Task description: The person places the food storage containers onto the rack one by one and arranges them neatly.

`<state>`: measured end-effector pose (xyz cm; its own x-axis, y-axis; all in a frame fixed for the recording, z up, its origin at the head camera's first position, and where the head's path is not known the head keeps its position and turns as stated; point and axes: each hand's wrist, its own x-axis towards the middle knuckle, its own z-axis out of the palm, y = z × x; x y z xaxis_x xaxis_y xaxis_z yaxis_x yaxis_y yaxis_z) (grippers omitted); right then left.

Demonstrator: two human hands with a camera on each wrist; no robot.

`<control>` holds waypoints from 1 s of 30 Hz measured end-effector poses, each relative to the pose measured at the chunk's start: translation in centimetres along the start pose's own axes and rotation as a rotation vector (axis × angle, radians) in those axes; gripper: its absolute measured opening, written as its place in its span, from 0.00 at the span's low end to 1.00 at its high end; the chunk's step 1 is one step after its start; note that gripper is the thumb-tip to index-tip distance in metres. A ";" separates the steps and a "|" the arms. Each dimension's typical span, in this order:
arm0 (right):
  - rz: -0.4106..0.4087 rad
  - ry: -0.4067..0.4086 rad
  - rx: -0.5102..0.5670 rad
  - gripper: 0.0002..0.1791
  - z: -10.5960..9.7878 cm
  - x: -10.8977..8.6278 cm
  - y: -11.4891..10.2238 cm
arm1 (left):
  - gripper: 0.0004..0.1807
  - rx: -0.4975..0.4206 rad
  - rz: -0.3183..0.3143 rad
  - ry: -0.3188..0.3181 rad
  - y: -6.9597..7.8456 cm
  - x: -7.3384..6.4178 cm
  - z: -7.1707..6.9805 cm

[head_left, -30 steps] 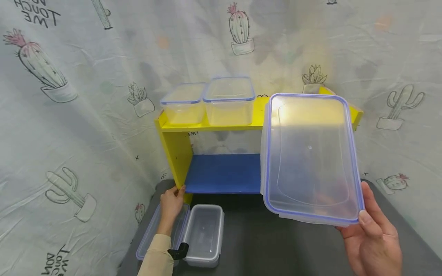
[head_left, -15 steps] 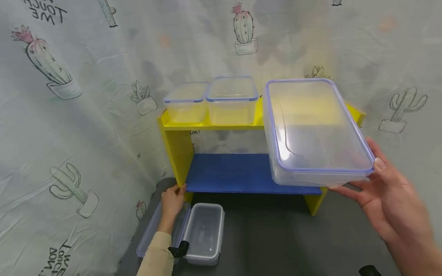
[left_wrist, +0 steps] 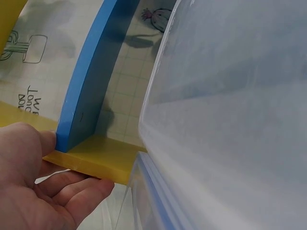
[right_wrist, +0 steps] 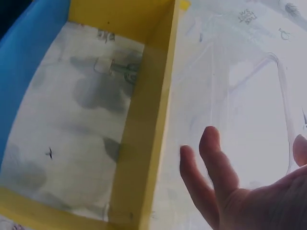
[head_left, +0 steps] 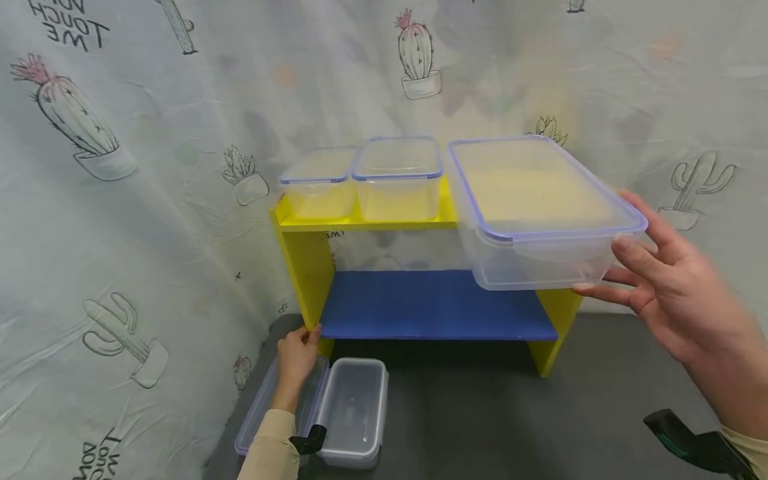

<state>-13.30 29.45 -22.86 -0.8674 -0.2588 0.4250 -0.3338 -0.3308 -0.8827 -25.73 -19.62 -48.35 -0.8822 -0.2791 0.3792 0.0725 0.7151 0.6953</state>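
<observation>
A large clear food container with a blue-rimmed lid is held by its right end in my right hand, thumb on the side and fingers underneath. It overlaps the right part of the yellow top shelf in the head view. My left hand grips the lower left side panel of the shelf unit, near the blue lower shelf. In the left wrist view the thumb lies at the blue board, with fingers under the yellow panel edge.
Two smaller clear containers, a left one and a right one, stand on the top shelf. On the dark table lie a blue-rimmed container under the left forearm and a grey-rimmed container. A cactus-print curtain hangs behind.
My right hand has raised the large container and tipped it from facing me to nearly level over the top shelf's right side. The left hand keeps its grip on the panel.
</observation>
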 end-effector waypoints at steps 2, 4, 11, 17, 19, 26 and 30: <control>0.036 0.043 -0.084 0.31 0.0 1.0 -0.6 | 0.17 -0.002 -0.005 -0.001 -0.1 0.1 -0.1; 0.079 0.089 -0.146 0.30 -0.1 1.8 -1.1 | 0.18 0.000 -0.012 -0.010 -0.1 0.0 -0.1; 0.141 0.303 -0.350 0.36 -0.2 3.2 -1.1 | 0.18 0.013 -0.032 -0.026 0.1 -0.3 -0.3; 0.030 0.393 -0.300 0.35 0.5 5.0 -0.9 | 0.17 0.017 -0.026 -0.010 0.2 -0.1 -0.4; 0.015 0.406 -0.319 0.34 1.0 5.6 -0.7 | 0.17 0.018 -0.031 -0.014 0.1 -0.1 -0.5; 0.085 0.462 -0.641 0.37 2.1 7.6 -0.1 | 0.17 0.029 -0.052 -0.011 0.3 -0.2 -0.6; 0.111 0.478 -0.749 0.36 2.0 8.4 0.0 | 0.17 0.030 -0.045 -0.009 0.6 -0.2 -0.5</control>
<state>-19.85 25.51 -18.91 -0.9145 0.2069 0.3478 -0.2467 0.3963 -0.8844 -25.30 -19.46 -47.75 -0.8886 -0.3056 0.3422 0.0190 0.7208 0.6929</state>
